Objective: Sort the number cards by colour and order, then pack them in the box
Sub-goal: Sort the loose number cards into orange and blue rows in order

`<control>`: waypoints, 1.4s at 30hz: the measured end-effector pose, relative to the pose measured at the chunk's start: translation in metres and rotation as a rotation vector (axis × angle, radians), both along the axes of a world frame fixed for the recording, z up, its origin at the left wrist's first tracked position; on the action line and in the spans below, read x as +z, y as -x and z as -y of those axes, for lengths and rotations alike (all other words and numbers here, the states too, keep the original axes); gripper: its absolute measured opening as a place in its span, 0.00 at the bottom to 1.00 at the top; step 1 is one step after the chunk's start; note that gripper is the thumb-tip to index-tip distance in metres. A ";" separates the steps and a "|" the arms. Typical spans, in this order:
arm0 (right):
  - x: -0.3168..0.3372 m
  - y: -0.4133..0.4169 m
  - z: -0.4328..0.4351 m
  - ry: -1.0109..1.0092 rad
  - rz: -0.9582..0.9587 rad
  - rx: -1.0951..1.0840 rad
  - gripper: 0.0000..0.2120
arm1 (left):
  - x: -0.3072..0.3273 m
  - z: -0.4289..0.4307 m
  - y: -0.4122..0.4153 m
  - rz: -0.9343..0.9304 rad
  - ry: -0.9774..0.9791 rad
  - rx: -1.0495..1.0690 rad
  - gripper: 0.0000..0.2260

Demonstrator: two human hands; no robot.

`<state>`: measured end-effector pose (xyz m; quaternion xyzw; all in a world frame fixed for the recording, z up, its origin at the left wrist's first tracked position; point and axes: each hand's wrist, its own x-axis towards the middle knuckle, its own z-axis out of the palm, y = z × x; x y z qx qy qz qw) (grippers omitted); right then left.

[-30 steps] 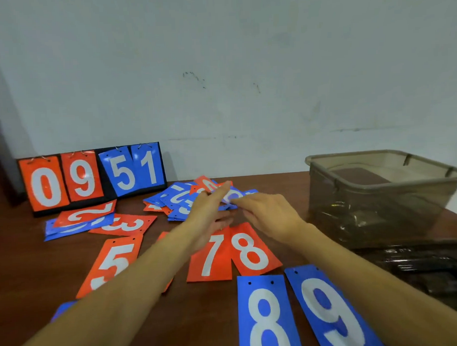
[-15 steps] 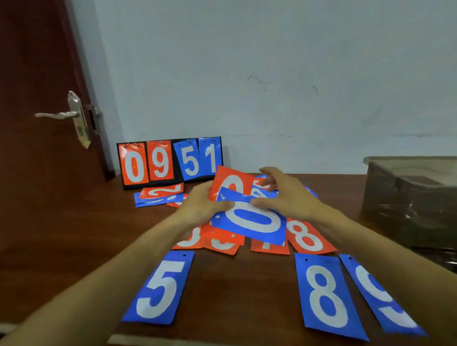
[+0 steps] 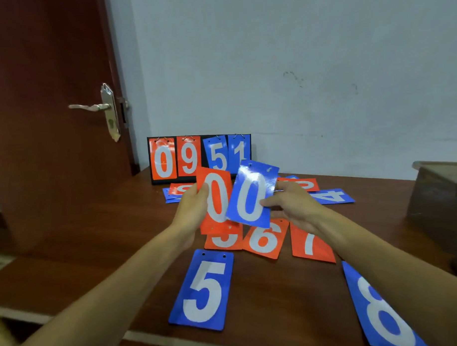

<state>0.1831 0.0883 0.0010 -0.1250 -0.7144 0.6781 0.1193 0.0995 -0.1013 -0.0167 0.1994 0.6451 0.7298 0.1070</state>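
Two zero cards raised, left hand (image 3: 191, 209) gripping orange (image 3: 215, 199), right hand (image 3: 294, 205) pinching blue (image 3: 251, 195)

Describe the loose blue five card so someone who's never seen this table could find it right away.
On the wooden table, look at the near edge. The blue 5 card lies flat there, alone, left of the blue 8 card. The other visible blue 5 hangs upright on the scoreboard by the wall.

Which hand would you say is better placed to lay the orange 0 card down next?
Left, I think: the left hand pinches the orange 0 card, while the right hand holds the blue 0 card.
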 end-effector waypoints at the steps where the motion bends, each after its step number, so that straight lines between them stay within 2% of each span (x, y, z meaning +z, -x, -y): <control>1: -0.001 0.005 0.010 -0.037 0.016 -0.016 0.10 | 0.000 0.000 -0.004 0.010 -0.004 -0.031 0.11; 4: -0.005 0.017 0.032 -0.183 0.082 -0.059 0.08 | 0.000 0.004 -0.010 -0.065 0.042 -0.059 0.06; 7: -0.005 0.019 0.043 -0.302 0.159 -0.017 0.12 | -0.001 0.022 -0.010 -0.098 0.137 -0.002 0.08; 9: -0.004 0.020 0.050 -0.288 0.112 -0.058 0.15 | -0.003 0.039 -0.008 -0.074 0.212 -0.001 0.12; 12: -0.006 0.025 0.061 -0.363 0.014 -0.124 0.11 | -0.003 0.066 -0.005 -0.069 0.309 -0.001 0.14; 15: -0.013 0.037 0.081 -0.477 0.034 -0.037 0.07 | -0.006 0.100 0.001 -0.068 0.341 -0.017 0.11; 17: -0.015 0.051 0.097 -0.437 0.056 0.014 0.07 | -0.009 0.128 0.008 -0.057 0.307 0.009 0.09; 20: -0.016 0.080 0.121 -0.360 0.091 0.092 0.08 | -0.008 0.176 0.029 -0.094 0.281 0.215 0.09; 23: -0.018 0.112 0.148 -0.465 0.129 0.118 0.06 | 0.000 0.227 0.057 -0.179 0.380 0.475 0.09; 26: -0.028 0.142 0.187 -0.549 0.134 0.183 0.07 | 0.011 0.263 0.082 -0.172 0.437 0.591 0.08; 30: -0.047 0.174 0.242 -0.621 0.111 0.292 0.06 | 0.012 0.279 0.108 -0.202 0.434 0.538 0.10; 34: -0.058 0.198 0.281 -0.821 0.039 0.355 0.11 | -0.003 0.283 0.122 -0.199 0.359 0.486 0.11; 42: -0.061 0.201 0.292 -0.867 0.008 0.456 0.10 | -0.022 0.278 0.135 -0.116 0.279 0.477 0.08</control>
